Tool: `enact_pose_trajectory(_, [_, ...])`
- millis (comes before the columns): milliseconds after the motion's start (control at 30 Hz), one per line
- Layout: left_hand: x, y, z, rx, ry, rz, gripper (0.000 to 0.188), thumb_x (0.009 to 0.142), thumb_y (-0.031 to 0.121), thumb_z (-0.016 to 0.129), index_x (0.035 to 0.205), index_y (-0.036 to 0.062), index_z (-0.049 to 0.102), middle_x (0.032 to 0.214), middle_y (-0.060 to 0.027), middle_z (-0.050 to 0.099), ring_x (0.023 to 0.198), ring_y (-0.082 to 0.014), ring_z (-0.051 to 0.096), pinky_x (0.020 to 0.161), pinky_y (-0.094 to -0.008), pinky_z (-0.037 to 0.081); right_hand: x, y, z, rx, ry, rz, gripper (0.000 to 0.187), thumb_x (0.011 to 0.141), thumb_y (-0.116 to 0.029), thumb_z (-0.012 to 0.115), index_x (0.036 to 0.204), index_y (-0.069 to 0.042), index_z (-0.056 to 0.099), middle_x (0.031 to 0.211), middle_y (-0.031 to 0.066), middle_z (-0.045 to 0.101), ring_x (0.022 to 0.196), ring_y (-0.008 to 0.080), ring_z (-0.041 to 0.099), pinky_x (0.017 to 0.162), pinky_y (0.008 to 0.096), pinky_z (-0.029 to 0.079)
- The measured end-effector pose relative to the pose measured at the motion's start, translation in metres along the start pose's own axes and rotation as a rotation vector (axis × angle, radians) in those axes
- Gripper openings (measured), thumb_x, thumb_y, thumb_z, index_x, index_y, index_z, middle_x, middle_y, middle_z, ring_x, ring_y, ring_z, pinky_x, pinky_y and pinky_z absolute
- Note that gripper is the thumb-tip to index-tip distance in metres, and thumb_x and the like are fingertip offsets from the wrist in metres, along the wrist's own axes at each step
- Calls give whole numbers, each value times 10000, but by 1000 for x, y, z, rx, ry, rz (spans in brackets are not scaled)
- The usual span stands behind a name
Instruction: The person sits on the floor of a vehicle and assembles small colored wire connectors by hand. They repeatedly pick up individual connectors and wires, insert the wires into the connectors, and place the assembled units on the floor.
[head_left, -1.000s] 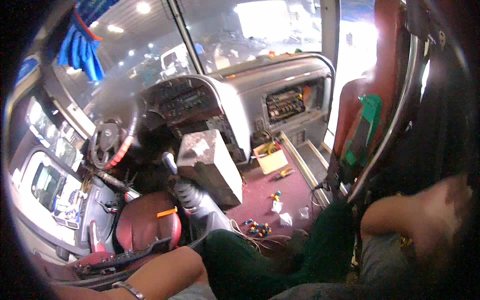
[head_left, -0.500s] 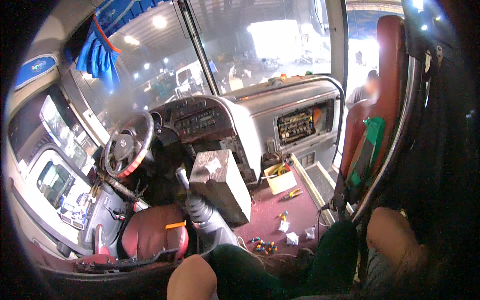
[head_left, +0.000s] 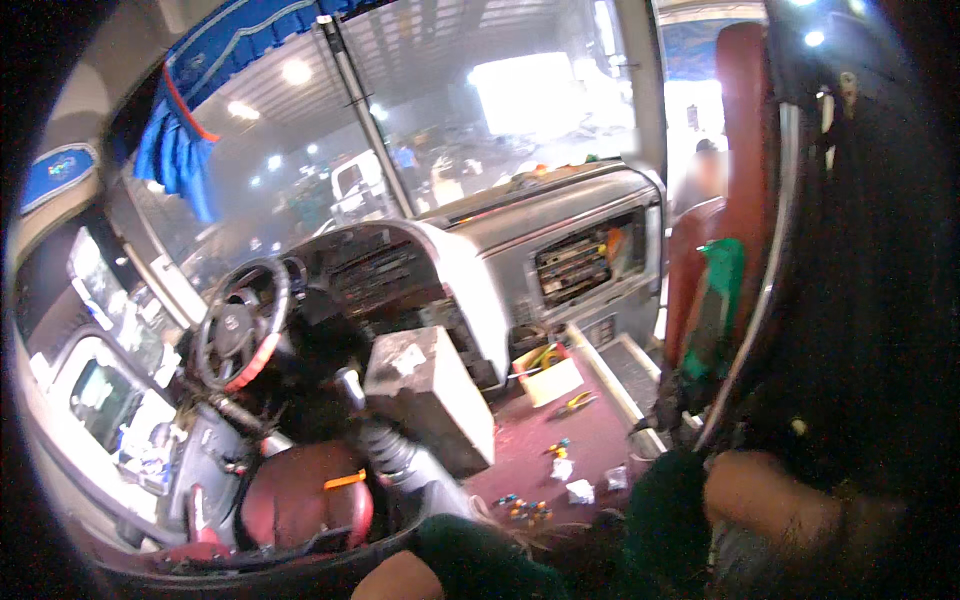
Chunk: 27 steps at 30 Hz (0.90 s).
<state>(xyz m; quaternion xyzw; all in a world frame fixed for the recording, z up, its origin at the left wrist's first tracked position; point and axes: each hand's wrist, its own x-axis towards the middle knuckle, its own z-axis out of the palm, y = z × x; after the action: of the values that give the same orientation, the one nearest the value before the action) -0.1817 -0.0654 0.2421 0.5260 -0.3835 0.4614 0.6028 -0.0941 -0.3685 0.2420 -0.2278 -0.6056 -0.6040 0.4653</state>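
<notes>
No fingers of mine show, so neither my left hand nor my right hand can be made out. At the lower edge are dark green cloth (head_left: pixel 490 560) and patches of bare skin (head_left: pixel 765 495), too dark and cropped to tell arm from knee. On the dark red floor (head_left: pixel 520 440) ahead lie yellow-handled pliers (head_left: pixel 575 403), a scatter of small coloured pieces (head_left: pixel 525 510) and several crumpled white scraps (head_left: pixel 580 492). A pale yellow open box (head_left: pixel 552 382) with tools stands behind the pliers. An opened dashboard panel (head_left: pixel 575 268) bares rows of wiring or fuses.
A grey block-shaped box (head_left: pixel 430 400) stands beside the gear lever (head_left: pixel 350 388). To the left are a steering wheel (head_left: pixel 240 325) and a red seat (head_left: pixel 300 500) with an orange strip (head_left: pixel 345 480). A metal rail (head_left: pixel 775 270) runs at right; a person (head_left: pixel 698 185) is outside.
My view has shifted, so the cab's contents appear slightly further left and most sit lower. The bare skin at lower left shows less. Nothing on the floor has visibly moved.
</notes>
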Motion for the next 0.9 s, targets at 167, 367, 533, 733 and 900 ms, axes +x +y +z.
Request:
enact_pose_trajectory(167, [11,-12,-7,-95,14,16,205,1049,278,437,927,115,455,696,-23,430,564,-140,391,561,-309,436,-127,77,44,146,208,1044,289,1084,-285,417,1017,-78,606,760,-31,433,591,87,392,533,284,382])
enact_pose_trajectory(367, [-65,-192,-32,-144,662,-945,225,1074,322,394,912,167,413,673,24,330,541,-122,332,546,-319,394,-309,88,82,529,411,1967,274,1082,-272,406,1002,-91,595,725,-52,379,555,77,340,500,283,321])
enact_pose_trajectory(533, [-140,-231,-79,-274,513,-1059,150,973,305,431,882,195,387,674,52,259,555,-96,268,526,-297,265,-332,63,90,636,199,1969,162,1025,-159,434,1050,-68,566,724,-38,438,581,89,417,549,274,380])
enact_pose_trajectory(733, [-152,-218,-71,-178,524,-1148,130,1005,289,431,916,194,419,679,55,273,545,-94,241,542,-298,261,-312,68,88,378,-142,1849,127,1046,-99,491,1111,-35,579,856,20,557,784,117,548,709,272,461])
enact_pose_trajectory(900, [-152,-221,-70,-89,552,-1213,118,1011,259,412,926,178,399,702,54,283,580,-92,256,553,-296,280,-320,73,83,227,-389,1607,129,1037,-51,543,1131,-17,624,958,7,596,842,52,562,742,239,483])
